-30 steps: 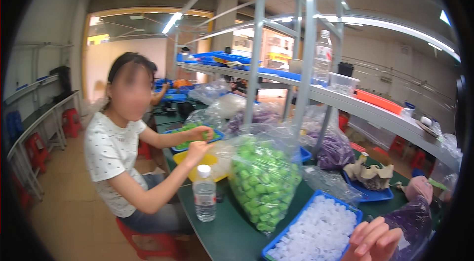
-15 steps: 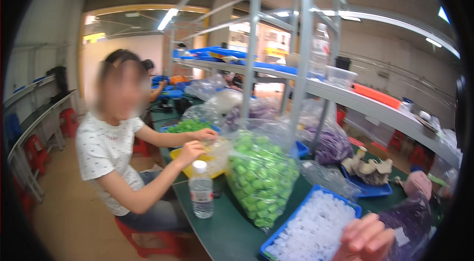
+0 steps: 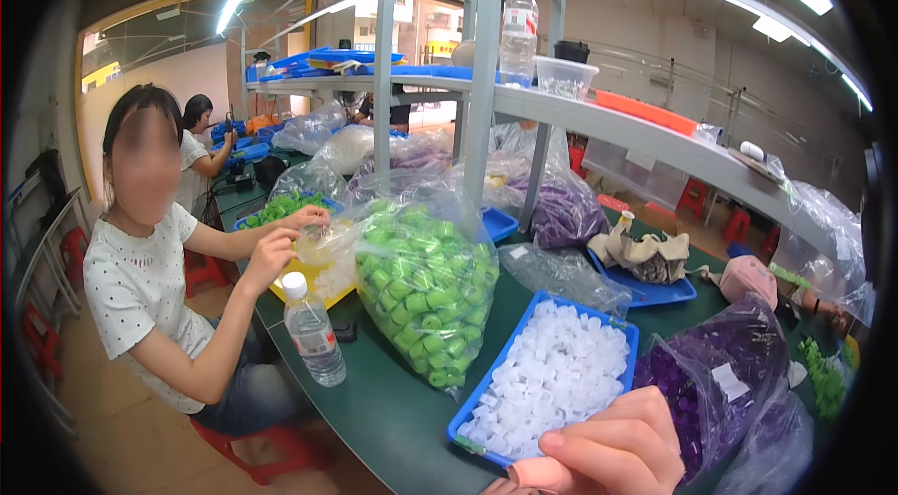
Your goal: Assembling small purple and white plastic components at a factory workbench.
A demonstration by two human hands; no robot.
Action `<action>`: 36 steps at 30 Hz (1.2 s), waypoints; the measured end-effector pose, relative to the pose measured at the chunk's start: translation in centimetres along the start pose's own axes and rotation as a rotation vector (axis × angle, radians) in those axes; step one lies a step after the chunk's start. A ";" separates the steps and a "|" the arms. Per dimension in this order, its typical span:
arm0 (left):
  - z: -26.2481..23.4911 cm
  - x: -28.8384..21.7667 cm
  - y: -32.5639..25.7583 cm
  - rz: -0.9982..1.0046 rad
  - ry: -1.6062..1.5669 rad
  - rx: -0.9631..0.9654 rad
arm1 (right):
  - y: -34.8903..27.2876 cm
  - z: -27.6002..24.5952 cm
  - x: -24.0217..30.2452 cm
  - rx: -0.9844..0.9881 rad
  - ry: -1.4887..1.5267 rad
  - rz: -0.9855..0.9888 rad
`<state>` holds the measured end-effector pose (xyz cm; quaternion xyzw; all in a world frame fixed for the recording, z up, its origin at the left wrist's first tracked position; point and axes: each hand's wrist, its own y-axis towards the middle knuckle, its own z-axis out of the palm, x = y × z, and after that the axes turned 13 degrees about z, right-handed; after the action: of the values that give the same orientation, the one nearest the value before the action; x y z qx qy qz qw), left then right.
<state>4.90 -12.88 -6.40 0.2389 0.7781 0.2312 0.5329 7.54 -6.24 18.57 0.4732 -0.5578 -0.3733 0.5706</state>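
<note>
Hand (image 3: 613, 448) beside blue tray (image 3: 486, 392) (white caps)

Clear bag of green caps (image 3: 426, 294) beside labelled water bottle (image 3: 313, 331).

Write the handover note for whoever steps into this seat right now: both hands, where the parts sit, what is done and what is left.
One hand, low at the frame edge, is closed in a grip on a small pinkish piece; I cannot tell which hand it is, and the other is out of view.
Blue tray of white caps lies just beyond it on the green table.
Bag of green caps stands left of the tray, bag of purple parts right.
Done: cannot tell from this view.
Left: the tray looks nearly full of white caps.
</note>
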 end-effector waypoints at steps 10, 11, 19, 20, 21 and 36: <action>-2.4 0.3 -0.7 -0.054 0.065 0.081 | 0.0 -0.4 0.4 0.061 -0.102 -0.233; -2.8 0.4 -0.5 -0.044 0.068 0.096 | -0.3 -0.5 1.2 0.065 -0.127 -0.148; -6.9 0.2 2.3 0.014 0.163 0.191 | -0.6 -0.3 2.9 0.064 -0.199 0.018; -6.7 -0.1 2.1 0.005 0.159 0.195 | -0.7 -0.3 3.1 0.079 -0.218 0.017; -7.0 -0.3 2.2 0.003 0.157 0.198 | -0.6 0.0 3.0 0.083 -0.224 0.018; -7.7 -2.4 1.5 -0.116 -0.067 0.398 | -3.1 5.1 5.5 0.615 0.020 0.059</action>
<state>-1.38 -14.04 -1.23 0.3019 0.8027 0.0339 0.5132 3.32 -13.00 16.79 0.6109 -0.6524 -0.1655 0.4168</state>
